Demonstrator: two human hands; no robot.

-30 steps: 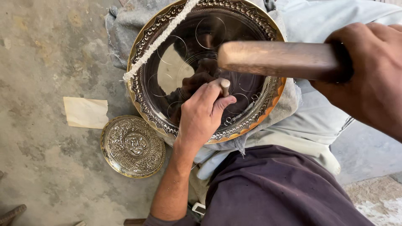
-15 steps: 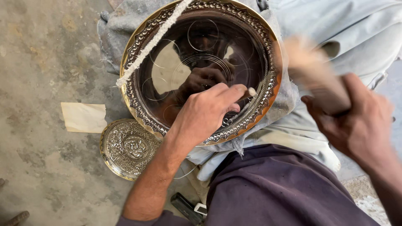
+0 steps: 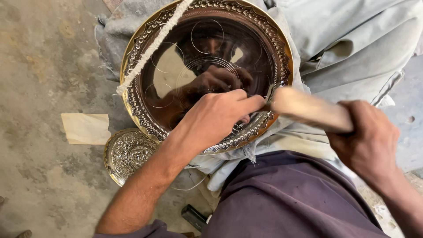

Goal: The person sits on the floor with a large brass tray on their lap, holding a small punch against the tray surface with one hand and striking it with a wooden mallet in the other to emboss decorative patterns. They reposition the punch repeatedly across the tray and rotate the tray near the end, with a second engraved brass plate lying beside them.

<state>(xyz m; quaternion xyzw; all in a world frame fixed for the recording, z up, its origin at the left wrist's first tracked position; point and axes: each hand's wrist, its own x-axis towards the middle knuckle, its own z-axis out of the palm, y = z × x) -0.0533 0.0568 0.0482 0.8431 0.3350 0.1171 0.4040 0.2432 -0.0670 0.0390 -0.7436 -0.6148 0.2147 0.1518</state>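
My left hand [image 3: 216,117] pinches a small tool, barely visible, against the engraved brass tray's [image 3: 145,101] lower rim, while my right hand [image 3: 363,141] grips a blurred wooden mallet [image 3: 308,109] closed-fisted.

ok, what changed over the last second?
The right hand swung its wooden mallet up and away, then back down to the left hand, pinched at the big engraved tray. Both grips unchanged. Tray, small embossed plate and paper scrap stayed put.
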